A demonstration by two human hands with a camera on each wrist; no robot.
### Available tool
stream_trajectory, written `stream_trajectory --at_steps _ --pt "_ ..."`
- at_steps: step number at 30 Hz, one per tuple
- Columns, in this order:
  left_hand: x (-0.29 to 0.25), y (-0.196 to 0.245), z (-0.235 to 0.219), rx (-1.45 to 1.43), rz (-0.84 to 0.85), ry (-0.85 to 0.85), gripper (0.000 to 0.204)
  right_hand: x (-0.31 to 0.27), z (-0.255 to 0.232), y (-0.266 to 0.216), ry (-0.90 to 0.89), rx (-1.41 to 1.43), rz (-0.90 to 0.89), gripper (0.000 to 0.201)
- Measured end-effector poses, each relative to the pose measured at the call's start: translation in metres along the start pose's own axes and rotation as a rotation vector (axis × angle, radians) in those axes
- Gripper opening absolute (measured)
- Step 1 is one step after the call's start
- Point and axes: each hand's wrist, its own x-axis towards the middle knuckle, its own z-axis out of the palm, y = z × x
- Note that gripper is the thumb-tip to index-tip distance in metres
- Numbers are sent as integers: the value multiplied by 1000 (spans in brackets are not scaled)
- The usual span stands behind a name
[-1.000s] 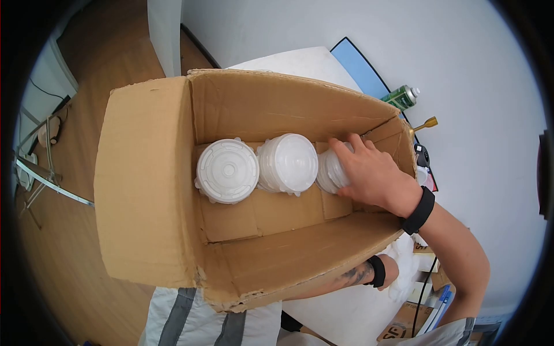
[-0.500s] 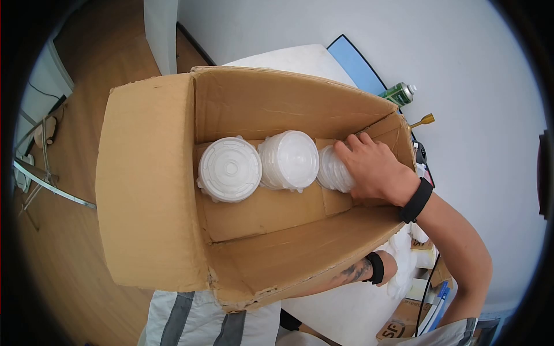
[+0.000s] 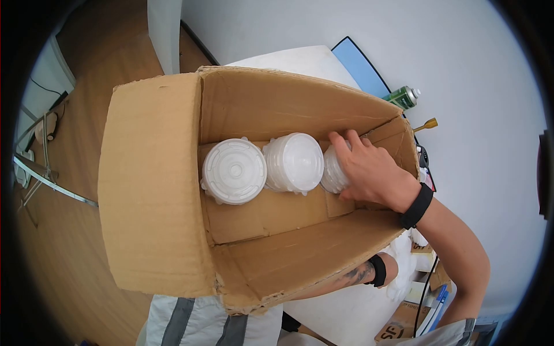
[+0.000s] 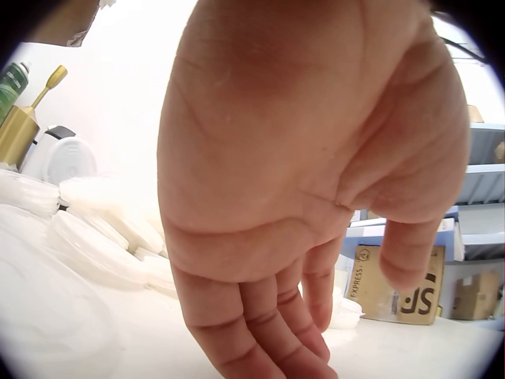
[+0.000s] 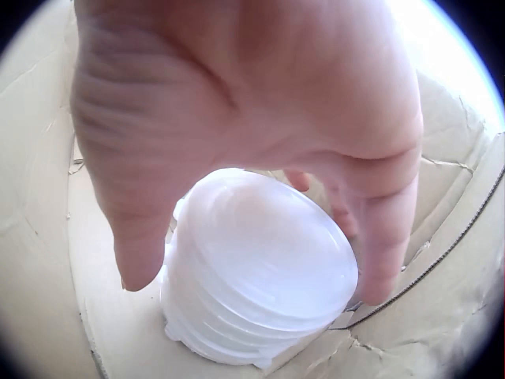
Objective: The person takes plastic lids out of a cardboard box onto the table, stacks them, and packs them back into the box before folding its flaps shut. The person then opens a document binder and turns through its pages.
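Note:
My right hand point(image 3: 375, 173) reaches into a cardboard box point(image 3: 153, 184) and holds a stack of translucent plastic lids point(image 5: 260, 268) at the box's far right end. In the right wrist view, thumb and fingers come down on opposite sides of this tilted stack. Two more stacks stand in a row beside it: a left stack point(image 3: 235, 170) and a middle stack point(image 3: 295, 163). My left hand point(image 4: 292, 174) hangs over the white table with loosely bent fingers and nothing in it; its forearm passes behind the box's near wall.
Loose translucent lids point(image 4: 95, 245) lie on the white table point(image 3: 340, 311) near the left hand. A green spray can point(image 3: 404, 98) and a brass-coloured tool point(image 3: 427, 124) are beyond the box. A printed carton point(image 4: 394, 284) is at the right in the left wrist view.
The right hand stays at the right-hand stack, its fingers shifting slightly around it. The box has moved a little to the right in the head view. The left hand keeps its place.

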Motion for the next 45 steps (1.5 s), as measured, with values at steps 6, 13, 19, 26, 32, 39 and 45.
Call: stream_trajectory --at_steps 6,13,19,26,32,39,45 --pt "-3 -8 0 3 -28 18 29 -23 -52 -15 -117 -38 274 77" --pt "-4 -11 -1 38 -44 28 29 -13 -5 5 -794 439 -102 49" --pt "-13 -29 -19 60 -109 83 28 -7 -15 3 -953 451 -179 44" --pt "-49 -67 -48 151 -226 80 28 28 -70 -52 -699 801 -483 44" --pt "-62 -70 -77 250 -237 50 28 63 -72 -83 -573 708 -521 42" --pt "10 26 -5 232 140 -190 27 -69 -120 12 -414 935 -368 33" --pt "41 66 -9 254 120 32 19 -283 17 98 749 285 822 39"
